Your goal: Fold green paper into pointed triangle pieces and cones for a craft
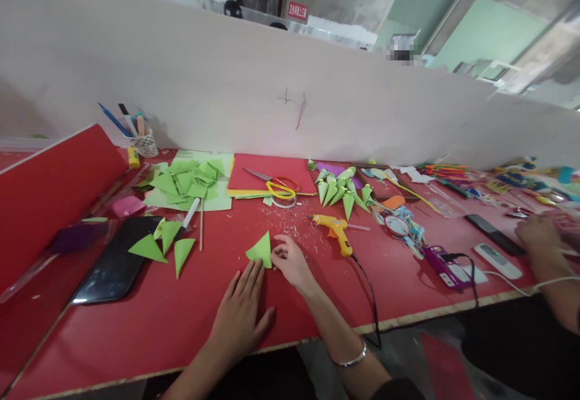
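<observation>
A small light-green paper piece (pixel 260 250), roughly a quarter-circle, lies on the red table in front of me. My left hand (pixel 241 309) rests flat, its fingertips on the paper's lower edge and its thumb out to the side. At the right edge of the paper is my right hand (pixel 290 262), fingers loosely curved and apart; whether they touch it I cannot tell. A yellow hot glue gun (pixel 333 229) lies to the right. Green paper cones (pixel 182 254) lie to the left, beside a black phone (pixel 118 261).
Behind are a pile of green paper pieces (pixel 185 181), scissors (pixel 272 180) on red sheets (pixel 242 170), and a cluster of finished-looking green cones (pixel 344 190). A purple power strip (pixel 446 268) sits right. Another person's hand (pixel 539 234) is at far right. A white partition (pixel 217 92) stands behind.
</observation>
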The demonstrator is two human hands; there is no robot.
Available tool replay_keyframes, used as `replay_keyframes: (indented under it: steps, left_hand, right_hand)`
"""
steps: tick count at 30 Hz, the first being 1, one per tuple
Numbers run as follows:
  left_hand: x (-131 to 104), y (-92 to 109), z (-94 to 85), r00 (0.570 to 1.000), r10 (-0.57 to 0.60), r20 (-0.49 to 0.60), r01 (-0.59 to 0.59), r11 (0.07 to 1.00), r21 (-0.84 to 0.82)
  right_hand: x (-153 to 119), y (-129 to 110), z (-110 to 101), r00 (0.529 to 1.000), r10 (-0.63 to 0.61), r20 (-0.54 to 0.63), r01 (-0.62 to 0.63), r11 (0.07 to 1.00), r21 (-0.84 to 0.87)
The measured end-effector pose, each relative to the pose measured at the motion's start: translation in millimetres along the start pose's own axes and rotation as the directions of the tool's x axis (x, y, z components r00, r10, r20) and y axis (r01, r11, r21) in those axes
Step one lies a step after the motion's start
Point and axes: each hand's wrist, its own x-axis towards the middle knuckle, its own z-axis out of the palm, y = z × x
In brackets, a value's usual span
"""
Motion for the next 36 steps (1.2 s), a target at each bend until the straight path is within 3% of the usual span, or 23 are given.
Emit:
replay_keyframes:
  steps: [6,9,12,15,17,21,26,31,36]
  left_hand:
    - [0.3,0.4,-14.7,0.997,-0.038,-0.073,0.028,0.990,-0.141]
    - [11.8,-4.5,-29.9,0.983,-0.182,0.033,0.180,0.900,-0.398]
    - [36.1,-13.1,-38.1,0.913,-0.373,0.167,0.380,0.626,-0.681]
    - [64.1,-21.0,-35.0,0.860,-0.454,0.234,0.358,0.208,-0.910]
    - [78.7,-24.6,-29.3,0.848,-0.472,0.240,0.337,0.132,-0.932]
    - [93.0,-31.0,-19.1,0.838,-0.485,0.248,0.309,0.050,-0.950]
    - [95.7,-45.7,-14.5,0.841,-0.465,0.276,0.305,-0.013,-0.952]
    - [92.2,-57.3,-14.3,0.850,-0.426,0.311,0.346,0.006,-0.938]
    - [90.6,-58.5,-18.1,0.834,-0.450,0.320,0.389,0.068,-0.919]
  right_hand:
    - [9.3,-16.4,1.3,0.999,0.039,-0.028,-0.036,0.996,0.087]
    - [13.0,-29.9,0.4,0.997,0.073,-0.016,-0.069,0.979,0.190]
    - [14.7,-38.2,3.6,0.995,0.102,-0.001,-0.096,0.947,0.307]
    - [14.9,-39.3,12.2,0.996,0.092,0.016,-0.092,0.924,0.372]
    - [14.8,-38.3,18.5,0.997,0.068,0.030,-0.074,0.914,0.398]
    - [15.5,-38.4,21.4,0.999,0.013,0.053,-0.034,0.911,0.412]
    - [18.3,-39.6,0.8,0.981,-0.004,0.193,-0.075,0.913,0.402]
    - [22.7,-29.1,-13.1,0.956,0.073,0.284,-0.198,0.875,0.441]
    - [22.9,-22.7,-10.0,0.917,0.155,0.367,-0.272,0.916,0.295]
